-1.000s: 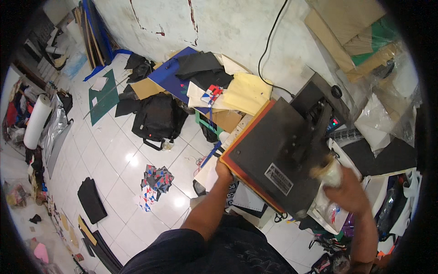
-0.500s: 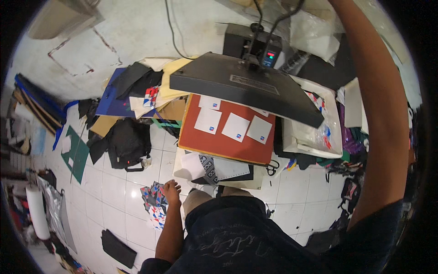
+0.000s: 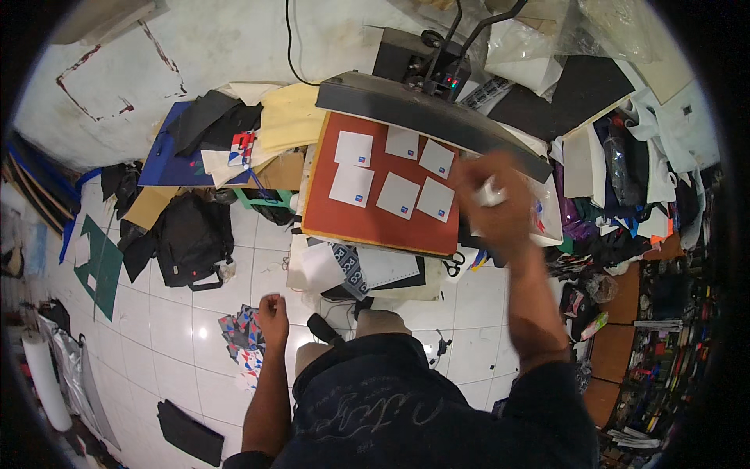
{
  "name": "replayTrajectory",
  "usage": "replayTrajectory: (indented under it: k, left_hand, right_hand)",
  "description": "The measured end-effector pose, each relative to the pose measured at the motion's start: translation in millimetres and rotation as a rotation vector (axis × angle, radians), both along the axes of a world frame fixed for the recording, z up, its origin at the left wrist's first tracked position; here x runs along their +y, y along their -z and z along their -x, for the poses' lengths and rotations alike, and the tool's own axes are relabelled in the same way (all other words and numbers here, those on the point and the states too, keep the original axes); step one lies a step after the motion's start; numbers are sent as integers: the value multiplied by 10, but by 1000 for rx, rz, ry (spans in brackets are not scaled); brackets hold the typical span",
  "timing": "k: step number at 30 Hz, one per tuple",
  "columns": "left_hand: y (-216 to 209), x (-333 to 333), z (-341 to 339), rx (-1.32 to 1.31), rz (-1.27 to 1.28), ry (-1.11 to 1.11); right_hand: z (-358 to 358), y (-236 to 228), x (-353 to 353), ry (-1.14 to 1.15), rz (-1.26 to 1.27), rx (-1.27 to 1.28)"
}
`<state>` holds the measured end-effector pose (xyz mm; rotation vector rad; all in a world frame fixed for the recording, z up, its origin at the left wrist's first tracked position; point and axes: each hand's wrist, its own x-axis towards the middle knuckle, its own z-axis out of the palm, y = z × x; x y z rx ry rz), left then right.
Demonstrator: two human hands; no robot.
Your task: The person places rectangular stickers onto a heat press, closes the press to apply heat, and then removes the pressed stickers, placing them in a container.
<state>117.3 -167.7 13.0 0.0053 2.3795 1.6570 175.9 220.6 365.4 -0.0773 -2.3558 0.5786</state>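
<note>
While the right hand (image 3: 494,202) is hovering blurred at the right edge of the orange-red press pad (image 3: 375,223), it is pinching a small white piece (image 3: 491,192) (probably another patch). Six white patches (image 3: 398,195) are lying on the pad under the raised heat platen (image 3: 422,111); setting this one square, clear of its neighbours, would serve best. The left hand (image 3: 273,310) is hanging loosely curled, holding nothing. Motion blur is hiding the fingers.

white glossy floor tiles (image 3: 180,328) fill seven o'clock, catching light glare. a stained pale wall (image 3: 211,47) runs along eleven o'clock.
</note>
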Motion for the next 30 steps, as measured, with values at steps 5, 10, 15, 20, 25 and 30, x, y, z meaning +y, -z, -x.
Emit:
replayTrajectory:
  k: [5,10,15,20,25,30]
  left_hand:
    - [-597,1059,797,312,61,219]
    - [-861,2086,1336,459,394,458]
    - [-866,2545,1361,413,645,437]
    - [-785,2620,1379,394,637,443]
    - [-819,2653,1468,271,634,502]
    - [-844,2587,1548,219,603,509]
  right_hand:
    - [-230,1943,5,214,7,-460]
    - [107,2467,100,257,-326,-536]
    - [363,2495,220,112,-432,-646]
    - [427,2576,256,71,-462,-655]
    - [430,2564,281,87,-494,-640]
    - [374,2488,243,28,-471,-553]
